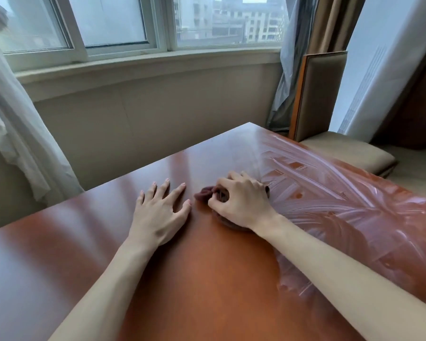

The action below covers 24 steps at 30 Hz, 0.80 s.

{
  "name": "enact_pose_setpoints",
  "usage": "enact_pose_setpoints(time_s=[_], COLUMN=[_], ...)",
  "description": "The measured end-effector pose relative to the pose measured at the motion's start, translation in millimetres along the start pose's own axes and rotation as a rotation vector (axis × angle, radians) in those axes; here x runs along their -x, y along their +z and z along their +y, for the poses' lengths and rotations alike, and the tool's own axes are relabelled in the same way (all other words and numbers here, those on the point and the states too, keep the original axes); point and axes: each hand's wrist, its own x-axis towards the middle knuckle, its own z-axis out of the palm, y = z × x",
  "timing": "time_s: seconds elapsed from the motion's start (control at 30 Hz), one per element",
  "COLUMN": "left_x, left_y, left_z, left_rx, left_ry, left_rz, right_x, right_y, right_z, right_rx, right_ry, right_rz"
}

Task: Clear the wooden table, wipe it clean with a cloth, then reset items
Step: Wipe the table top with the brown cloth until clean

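Note:
The glossy reddish-brown wooden table [84, 242] fills the lower part of the head view. A bunched brown cloth [205, 194] lies near its middle, and my right hand [241, 200] grips it from above with curled fingers, covering most of it. Wet, streaky wipe marks [330, 200] spread over the table's right half. My left hand [160, 210] rests flat on the table just left of the cloth, fingers spread and straight, holding nothing.
A window [123, 23] and its sill run behind the table. A white sheer curtain [12, 134] hangs at the left. A padded chair [330, 119] with a beige seat stands past the table's far right corner, beside a white panel [384, 70].

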Motion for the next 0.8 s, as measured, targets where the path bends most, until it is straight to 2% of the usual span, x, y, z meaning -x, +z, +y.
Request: enact_pose_setpoints(time_s=[0.23, 0.43, 0.57, 0.8], left_x=[-5.0, -4.1, -3.3, -1.7], left_y=[6.1, 5.3, 1.5, -0.7], left_z=[-3.0, 0.6, 2.4, 3.7], left_rx=[-0.016, -0.039, -0.041, -0.024], left_ry=[-0.039, -0.064, -0.064, -0.037], left_rz=[0.071, 0.071, 0.031, -0.013], right_x=[-184.6, -251.7, -205.3, -7.1], right_y=[72.7, 97.8, 82.2, 8.8], right_z=[53.3, 66.9, 55.7, 0.2], right_rx=[0.031, 0.015, -0.001, -0.042], right_ry=[0.19, 0.257, 0.192, 0.021], right_rz=[0.03, 0.052, 0.051, 0.023])
